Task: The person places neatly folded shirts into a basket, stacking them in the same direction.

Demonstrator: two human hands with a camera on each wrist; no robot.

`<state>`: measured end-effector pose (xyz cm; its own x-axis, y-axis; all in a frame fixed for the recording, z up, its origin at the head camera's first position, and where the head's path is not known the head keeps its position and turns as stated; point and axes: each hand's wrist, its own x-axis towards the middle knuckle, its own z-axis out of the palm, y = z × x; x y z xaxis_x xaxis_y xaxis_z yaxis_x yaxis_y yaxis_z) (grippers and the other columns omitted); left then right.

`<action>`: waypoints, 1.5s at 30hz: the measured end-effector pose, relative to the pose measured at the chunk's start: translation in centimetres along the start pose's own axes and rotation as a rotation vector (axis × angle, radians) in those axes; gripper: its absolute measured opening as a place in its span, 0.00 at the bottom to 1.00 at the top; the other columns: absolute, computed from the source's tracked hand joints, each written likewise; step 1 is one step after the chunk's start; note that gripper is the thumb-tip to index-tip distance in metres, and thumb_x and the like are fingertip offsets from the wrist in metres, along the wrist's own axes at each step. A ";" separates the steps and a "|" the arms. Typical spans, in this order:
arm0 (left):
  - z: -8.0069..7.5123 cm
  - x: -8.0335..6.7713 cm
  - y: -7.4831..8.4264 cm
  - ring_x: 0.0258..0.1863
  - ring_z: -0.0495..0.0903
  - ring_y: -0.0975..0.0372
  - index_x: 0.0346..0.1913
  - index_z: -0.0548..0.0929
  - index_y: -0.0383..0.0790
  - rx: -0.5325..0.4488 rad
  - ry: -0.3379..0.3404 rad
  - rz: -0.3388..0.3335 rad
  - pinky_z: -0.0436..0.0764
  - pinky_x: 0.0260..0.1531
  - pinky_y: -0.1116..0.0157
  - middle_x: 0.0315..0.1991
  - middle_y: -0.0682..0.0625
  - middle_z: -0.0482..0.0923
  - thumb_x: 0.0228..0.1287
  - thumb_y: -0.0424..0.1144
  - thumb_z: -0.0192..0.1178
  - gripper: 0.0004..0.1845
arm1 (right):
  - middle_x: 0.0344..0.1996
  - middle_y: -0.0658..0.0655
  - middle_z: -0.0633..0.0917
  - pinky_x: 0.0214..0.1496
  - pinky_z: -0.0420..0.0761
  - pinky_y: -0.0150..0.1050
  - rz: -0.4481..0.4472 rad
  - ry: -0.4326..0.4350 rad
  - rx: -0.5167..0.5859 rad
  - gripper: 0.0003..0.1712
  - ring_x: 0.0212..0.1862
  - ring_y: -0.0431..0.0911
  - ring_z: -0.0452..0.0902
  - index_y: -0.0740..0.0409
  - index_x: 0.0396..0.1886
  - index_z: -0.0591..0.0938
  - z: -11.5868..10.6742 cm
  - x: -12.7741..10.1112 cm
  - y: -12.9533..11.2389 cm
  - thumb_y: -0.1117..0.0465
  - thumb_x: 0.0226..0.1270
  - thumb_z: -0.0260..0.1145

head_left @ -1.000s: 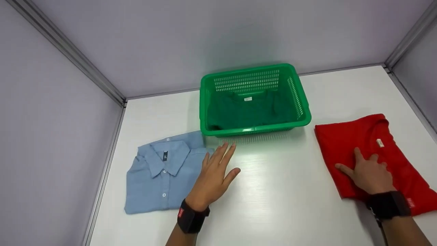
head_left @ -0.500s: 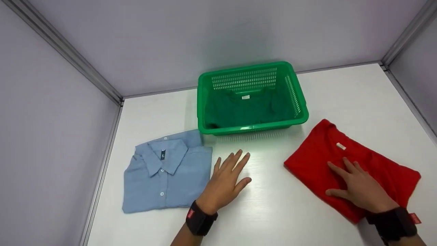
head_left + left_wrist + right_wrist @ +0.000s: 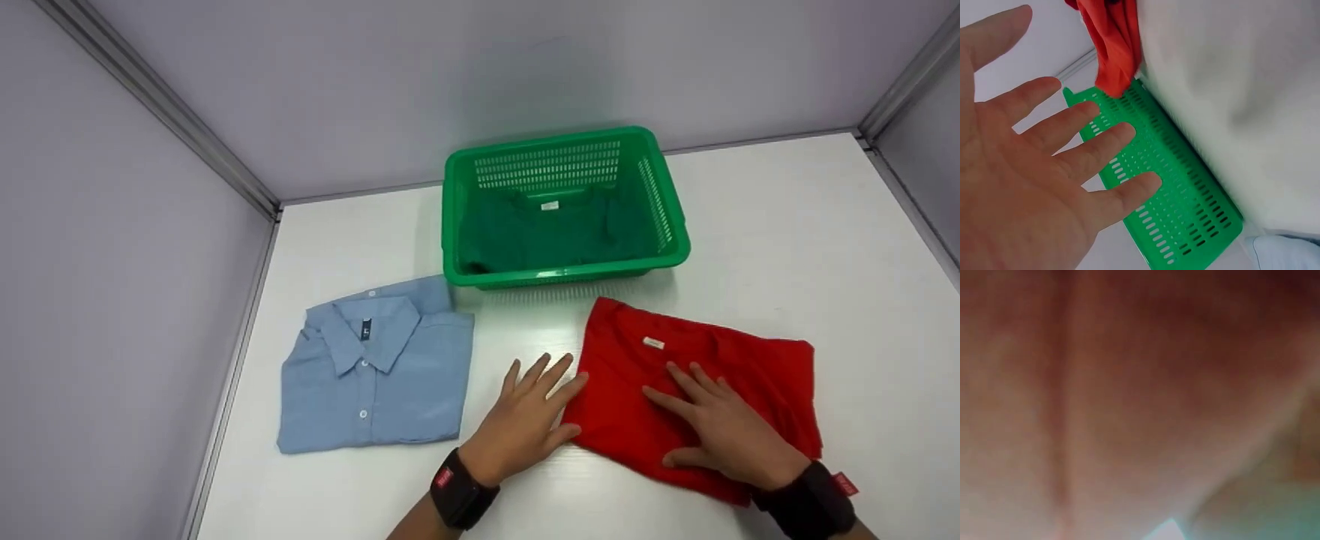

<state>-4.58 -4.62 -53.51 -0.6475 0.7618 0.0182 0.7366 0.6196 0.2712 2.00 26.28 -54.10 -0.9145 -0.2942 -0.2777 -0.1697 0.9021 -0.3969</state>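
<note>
A folded red T-shirt [image 3: 750, 375] lies on the white table [image 3: 825, 247] in front of the green basket [image 3: 562, 277]. My right hand [image 3: 720, 427] presses flat on the red shirt with straight fingers. My left hand [image 3: 529, 420] lies open on the table, its fingertips touching the shirt's left edge. In the left wrist view the open left hand [image 3: 1033, 185] has spread fingers, with the red T-shirt [image 3: 1112, 45] and the green basket [image 3: 1168, 191] beyond. The right wrist view is a red-brown blur.
A folded light blue button shirt [image 3: 375, 367] lies on the table to the left. A dark green garment [image 3: 555, 236] lies inside the basket. Grey walls enclose the table at the left, back and right.
My right hand slid and turned the red shirt leftward, to the space before the basket. My left hand moved right and toward me to meet its edge.
</note>
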 end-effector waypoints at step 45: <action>1.2 -1.1 0.8 0.78 0.65 0.33 0.80 0.70 0.46 0.132 -0.254 -0.304 0.81 0.61 0.37 0.80 0.34 0.63 0.51 0.74 0.72 0.58 | 0.78 0.80 0.63 0.73 0.62 0.77 0.014 0.033 -0.103 0.67 0.78 0.82 0.54 0.69 0.79 0.67 2.5 4.6 -7.2 0.31 0.51 0.81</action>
<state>-3.04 -4.76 -54.45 -0.7830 0.5526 -0.2857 0.5487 0.8299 0.1013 -0.07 17.67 -54.70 -0.9284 -0.2726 -0.2526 -0.1924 0.9341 -0.3008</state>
